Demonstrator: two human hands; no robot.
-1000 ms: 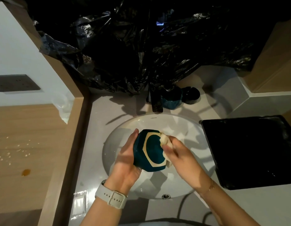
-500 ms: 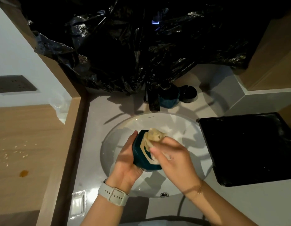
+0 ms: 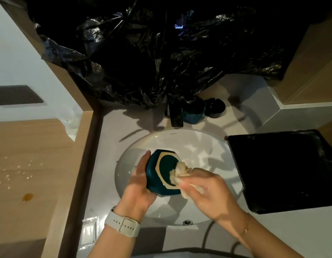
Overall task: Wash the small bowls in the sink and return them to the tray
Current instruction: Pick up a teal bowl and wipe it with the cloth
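A small dark teal bowl [image 3: 162, 171] with a beige hexagonal foot ring is held bottom up over the white sink [image 3: 213, 146]. My left hand [image 3: 141, 185] grips its left side, a white watch on the wrist. My right hand [image 3: 208, 190] pinches a crumpled cream cloth [image 3: 180, 173] against the bowl's base at its right edge. A second teal bowl [image 3: 193, 113] stands behind the sink beside the faucet, with a black bowl [image 3: 215, 108] just right of it. The black tray [image 3: 284, 168] lies on the counter right of the sink.
A dark faucet [image 3: 175, 116] rises at the back of the sink. Black plastic sheeting [image 3: 161, 49] hangs over the wall behind. A wooden ledge [image 3: 31, 164] with crumbs and an amber drop runs along the left. A small white packet [image 3: 89, 231] lies on the counter's left front.
My right hand has wiped the cloth from the middle of the bowl's base back to its right edge. The bowl has turned slightly in my left hand.
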